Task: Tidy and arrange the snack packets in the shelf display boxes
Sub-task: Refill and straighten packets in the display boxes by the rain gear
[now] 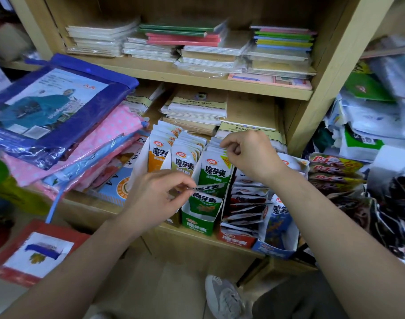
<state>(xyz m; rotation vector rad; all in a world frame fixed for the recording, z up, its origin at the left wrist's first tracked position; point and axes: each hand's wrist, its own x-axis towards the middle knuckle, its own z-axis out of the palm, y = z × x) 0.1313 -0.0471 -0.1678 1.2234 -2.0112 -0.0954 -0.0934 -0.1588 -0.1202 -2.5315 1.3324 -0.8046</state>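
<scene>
Head camera, close above shelf [196,238], facing forward and down.

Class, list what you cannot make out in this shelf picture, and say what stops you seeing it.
- Head view: whether the right hand pinches anything; its curled fingers hide that.
- Head view: the left side of the green display box, behind the left hand, which pinches a green packet.
- Head view: the dark packets at far right, blurred and cut off by the frame edge.

Pinches a packet [209,188] with left hand [155,195], near; holds right hand [252,155] farther off, fingers curled.
</scene>
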